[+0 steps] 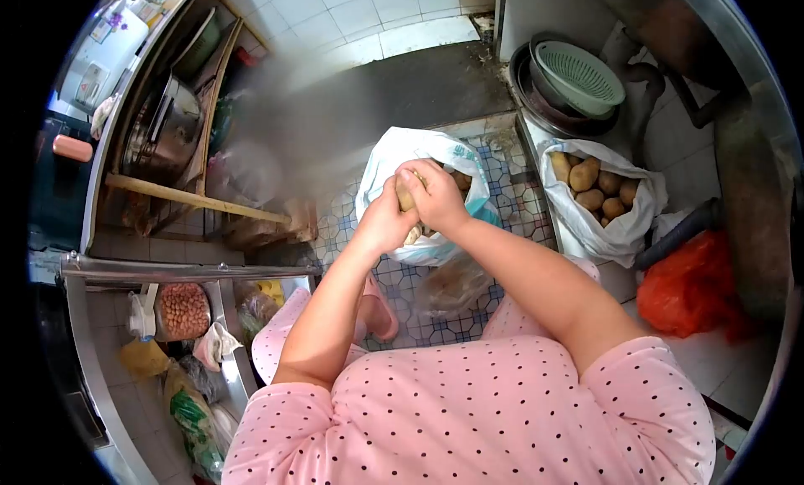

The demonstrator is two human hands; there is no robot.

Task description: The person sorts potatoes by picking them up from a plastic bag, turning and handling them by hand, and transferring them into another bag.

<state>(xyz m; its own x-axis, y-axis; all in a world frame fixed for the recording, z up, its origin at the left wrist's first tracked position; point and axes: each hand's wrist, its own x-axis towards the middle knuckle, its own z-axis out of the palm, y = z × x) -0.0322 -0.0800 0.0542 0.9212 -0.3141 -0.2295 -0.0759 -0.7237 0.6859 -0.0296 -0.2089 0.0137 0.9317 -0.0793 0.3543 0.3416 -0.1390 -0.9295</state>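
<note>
Both my hands are closed around a potato [406,200], partly hidden by the fingers. My left hand [385,219] grips it from the left, and my right hand [435,202] wraps over its top and right side. Beneath them, a white plastic bag [381,162] with light-blue print stands open on the patterned tile floor. Several potatoes [461,180] show inside it, partly covered by my hands. To the right, a second white bag [615,238] sits open with several brown potatoes [584,175] in it.
Green colander and bowls [578,74] are stacked at the upper right, above a red plastic bag [691,288]. A wooden-framed shelf [197,202] with pots stands left. A drawer [239,351] holds a jar of reddish nuts [183,311]. A clear bag [452,288] lies near my legs.
</note>
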